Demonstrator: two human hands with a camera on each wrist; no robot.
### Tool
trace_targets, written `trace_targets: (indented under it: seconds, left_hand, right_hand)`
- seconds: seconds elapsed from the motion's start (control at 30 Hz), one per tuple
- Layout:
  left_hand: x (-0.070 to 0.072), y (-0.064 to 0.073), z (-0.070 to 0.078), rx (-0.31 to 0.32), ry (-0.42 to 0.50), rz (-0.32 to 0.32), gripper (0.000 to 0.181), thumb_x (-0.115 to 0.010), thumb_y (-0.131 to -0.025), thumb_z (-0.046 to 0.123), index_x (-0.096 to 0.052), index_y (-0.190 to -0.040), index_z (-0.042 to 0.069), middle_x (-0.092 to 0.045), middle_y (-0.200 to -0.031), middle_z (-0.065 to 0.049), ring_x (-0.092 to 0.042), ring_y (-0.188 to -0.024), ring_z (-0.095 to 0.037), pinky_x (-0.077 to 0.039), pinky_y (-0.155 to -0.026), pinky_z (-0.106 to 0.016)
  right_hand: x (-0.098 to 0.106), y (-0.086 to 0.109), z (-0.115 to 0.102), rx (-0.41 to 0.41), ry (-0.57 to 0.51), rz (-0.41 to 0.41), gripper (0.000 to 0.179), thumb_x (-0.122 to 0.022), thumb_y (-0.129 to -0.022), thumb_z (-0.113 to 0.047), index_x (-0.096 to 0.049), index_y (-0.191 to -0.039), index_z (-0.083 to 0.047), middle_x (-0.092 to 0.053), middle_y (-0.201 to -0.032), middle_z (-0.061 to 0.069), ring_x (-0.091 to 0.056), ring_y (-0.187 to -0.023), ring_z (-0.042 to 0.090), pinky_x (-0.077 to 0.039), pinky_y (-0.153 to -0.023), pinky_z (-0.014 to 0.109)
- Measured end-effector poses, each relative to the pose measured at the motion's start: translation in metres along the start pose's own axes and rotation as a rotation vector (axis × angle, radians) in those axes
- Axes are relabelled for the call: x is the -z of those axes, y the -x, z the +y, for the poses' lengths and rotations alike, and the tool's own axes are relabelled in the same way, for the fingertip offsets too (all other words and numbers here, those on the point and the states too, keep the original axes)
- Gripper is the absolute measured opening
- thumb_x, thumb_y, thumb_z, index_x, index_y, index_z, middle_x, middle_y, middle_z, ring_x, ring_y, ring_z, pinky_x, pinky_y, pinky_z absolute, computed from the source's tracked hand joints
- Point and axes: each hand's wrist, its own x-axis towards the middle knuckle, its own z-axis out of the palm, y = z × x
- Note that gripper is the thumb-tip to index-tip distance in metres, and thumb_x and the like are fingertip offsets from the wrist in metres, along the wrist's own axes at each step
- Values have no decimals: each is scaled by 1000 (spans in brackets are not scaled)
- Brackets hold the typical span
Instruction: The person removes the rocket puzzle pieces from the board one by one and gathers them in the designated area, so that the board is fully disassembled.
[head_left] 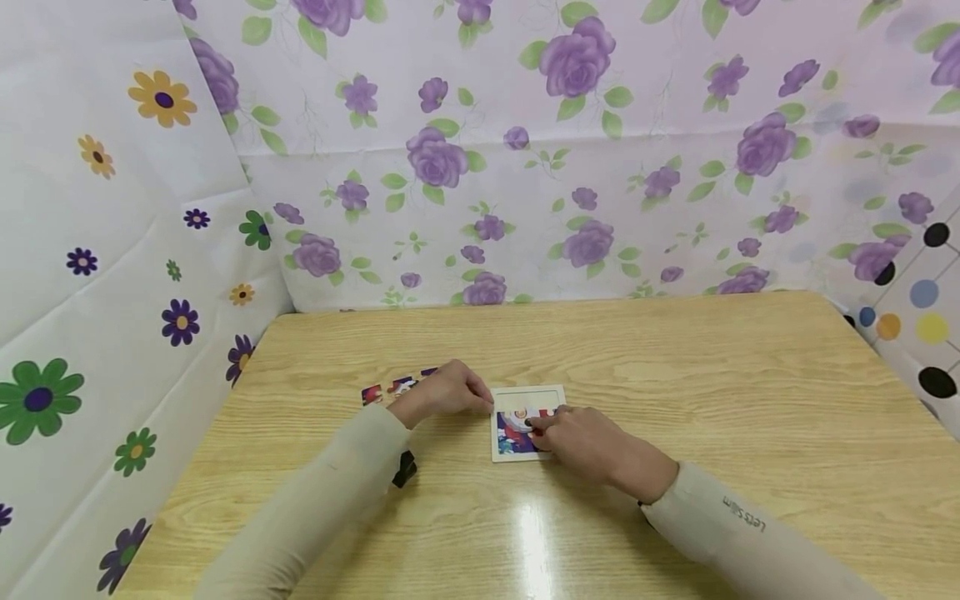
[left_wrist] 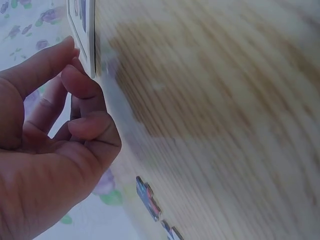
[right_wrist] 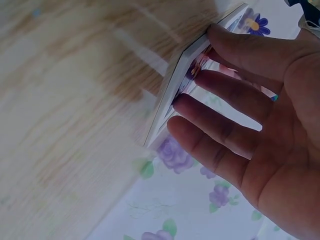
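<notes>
A square jigsaw puzzle board with a pale rim lies on the table, its lower part filled with colourful picture pieces and a pale strip of bare base along the top. My left hand pinches the board's left rim near the upper corner, fingers curled. My right hand lies over the board's right side. Its fingertips touch the picture pieces, and its thumb lies at the rim in the right wrist view. That hand covers part of the picture.
Several loose puzzle pieces lie on the wooden table left of the board, partly hidden behind the left hand and sleeve. A floral cloth hangs along the back, with other patterned cloths at both sides.
</notes>
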Motion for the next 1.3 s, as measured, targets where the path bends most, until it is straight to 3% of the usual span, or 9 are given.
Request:
trace_targets:
  seconds: [0.47, 0.8, 1.3]
  left_hand:
    - [-6, -1, 5, 16, -4, -48, 6, -75, -91, 12, -79, -91, 8, -72, -87, 2, -58, -79, -14, -46, -73, -27]
    - [-8, -2, 7, -11, -16, -50, 7, -74, -91, 10, -80, -90, 6, -72, -86, 1, -58, -79, -12, -45, -73, -26]
    - [-10, -2, 9, 9, -4, -42, 10, -71, -94, 10, -79, -90, 5, -70, -86, -1, -52, -73, -14, -42, -65, -26]
  right_hand:
    - [-1, 1, 0, -23, -9, -41, 29, -67, -95, -16, -72, -123, -11, -64, -131, 8, -64, -106, 30, -54, -86, 39]
    - [-3, 2, 1, -9, 11, -26, 27, -66, -96, -15, -73, -122, -11, -65, -130, 7, -64, -101, 27, -54, -83, 37]
    - [-3, 1, -1, -23, 35, -20, 27, -66, -96, -14, -73, -121, -11, -68, -125, 6, -65, -92, 25, -54, -75, 32]
